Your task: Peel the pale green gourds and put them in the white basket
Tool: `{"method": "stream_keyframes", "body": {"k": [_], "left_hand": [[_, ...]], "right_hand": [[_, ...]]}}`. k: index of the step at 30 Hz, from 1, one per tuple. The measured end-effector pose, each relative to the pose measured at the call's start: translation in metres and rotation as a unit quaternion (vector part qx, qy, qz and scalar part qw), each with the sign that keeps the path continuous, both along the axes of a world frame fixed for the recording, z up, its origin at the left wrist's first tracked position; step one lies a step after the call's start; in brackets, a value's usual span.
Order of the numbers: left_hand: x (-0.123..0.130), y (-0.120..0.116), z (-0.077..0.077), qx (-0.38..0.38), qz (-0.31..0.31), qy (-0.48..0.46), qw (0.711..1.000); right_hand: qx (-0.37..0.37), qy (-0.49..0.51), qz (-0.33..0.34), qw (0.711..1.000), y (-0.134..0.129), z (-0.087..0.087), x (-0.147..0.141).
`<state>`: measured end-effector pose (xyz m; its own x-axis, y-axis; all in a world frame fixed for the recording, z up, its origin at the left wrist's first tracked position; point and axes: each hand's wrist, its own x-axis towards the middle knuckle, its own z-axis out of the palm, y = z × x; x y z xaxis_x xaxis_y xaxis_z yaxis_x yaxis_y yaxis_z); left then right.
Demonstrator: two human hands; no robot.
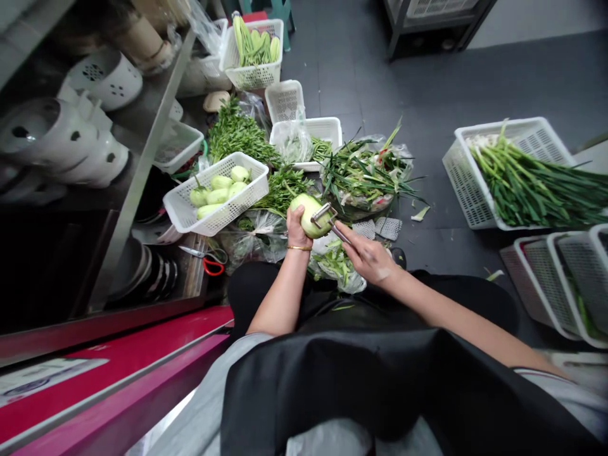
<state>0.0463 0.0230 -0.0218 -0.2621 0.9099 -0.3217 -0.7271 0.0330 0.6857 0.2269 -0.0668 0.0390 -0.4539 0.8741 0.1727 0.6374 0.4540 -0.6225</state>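
My left hand (297, 232) is closed around a pale green gourd (308, 213), thumb on its near side. In my right hand (368, 254) is a vegetable peeler (340, 234), gripped by its dark handle. The peeler's metal head lies against the right side of the gourd. Below the hands, a bag of green peelings (336, 259) sits between my knees. To the left, a white basket (183, 209) holds several pale green gourds (221, 189), peeled or smooth-skinned; I cannot tell which.
Leafy greens (240, 136) and a heap of green trimmings (368, 171) lie ahead on the floor. Scissors with red handles (213, 266) rest at the left by a metal shelf (142, 171). A white basket of long green stalks (517, 171) stands right, above stacked baskets (541, 278).
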Motion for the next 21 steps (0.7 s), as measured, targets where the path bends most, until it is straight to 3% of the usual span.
{"method": "stream_keyframes", "body": {"k": [3, 6, 9, 12, 15, 17, 21], "left_hand": [[-0.004, -0.005, 0.008, 0.038, -0.025, -0.042, 0.998], [-0.010, -0.012, 0.007, 0.067, -0.146, -0.079, 0.984], [-0.006, -0.019, -0.007, 0.030, -0.230, -0.087, 0.969], [0.003, -0.022, -0.020, 0.016, -0.228, -0.055, 0.972], [0.007, -0.019, -0.023, 0.073, -0.215, -0.008, 0.974], [0.006, -0.017, -0.022, 0.097, -0.192, 0.007, 0.977], [0.002, -0.013, -0.024, 0.084, -0.139, 0.022, 0.986]], "right_hand": [[-0.052, -0.013, 0.004, 0.999, -0.037, -0.027, 0.025], [-0.076, -0.011, -0.020, 0.997, -0.055, -0.037, 0.061], [-0.070, -0.023, -0.065, 0.995, -0.022, -0.009, 0.071], [-0.056, -0.034, -0.059, 0.996, 0.035, 0.030, 0.049], [-0.035, -0.027, -0.053, 0.998, 0.066, 0.044, 0.019], [-0.034, -0.023, -0.059, 0.997, 0.056, 0.035, 0.008], [-0.096, -0.034, -0.032, 0.994, -0.019, 0.002, 0.026]]}}
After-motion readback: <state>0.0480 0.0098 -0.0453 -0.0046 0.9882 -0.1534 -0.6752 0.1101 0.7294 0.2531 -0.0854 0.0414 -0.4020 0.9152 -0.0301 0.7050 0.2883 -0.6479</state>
